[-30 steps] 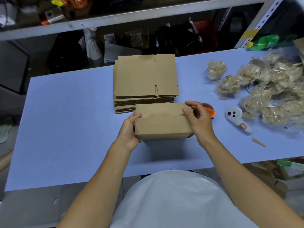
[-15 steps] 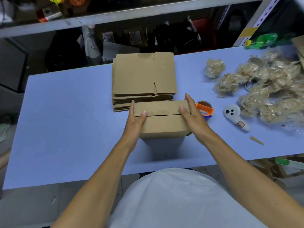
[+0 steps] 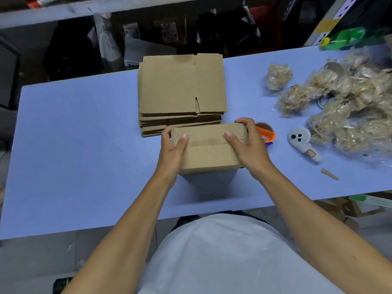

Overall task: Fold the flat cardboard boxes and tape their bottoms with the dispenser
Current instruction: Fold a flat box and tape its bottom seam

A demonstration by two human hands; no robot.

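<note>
Change since half a second back: both hands go from flat palms on the flaps to a wrap grip. The left hand (image 3: 172, 148) now curls round the left end of the folded box (image 3: 209, 150), thumb on top, fingers hooked over the far edge. The right hand (image 3: 248, 143) mirrors it on the right end, fingers curled over the far corner, thumb pressing the top flap. A second back the right hand was still tucking that flap.

Read: flaps are closed and pinned, seam between the two thumbs exposed. Folding on this box looks done; taping is next, so one hand has to let go without the flaps springing.

Tape dispenser (image 3: 266, 133) sits just beyond the right fingers, partly hidden by them: orange plastic handle, brown roll core. Short reach.

Stack of flat boxes (image 3: 181, 90) lies just past the fingertips of both hands, touching or nearly touching the box's far side; cannot tell which.

Materials:
- box: plain brown corrugated board, matte, rectangular, faint dark smudges on the top flap
- table (image 3: 84, 145): smooth pale blue sheet
- right of the right hand: white plastic controller (image 3: 301, 143), then crinkled clear-wrapped wads of tan filler (image 3: 347, 107)
</note>
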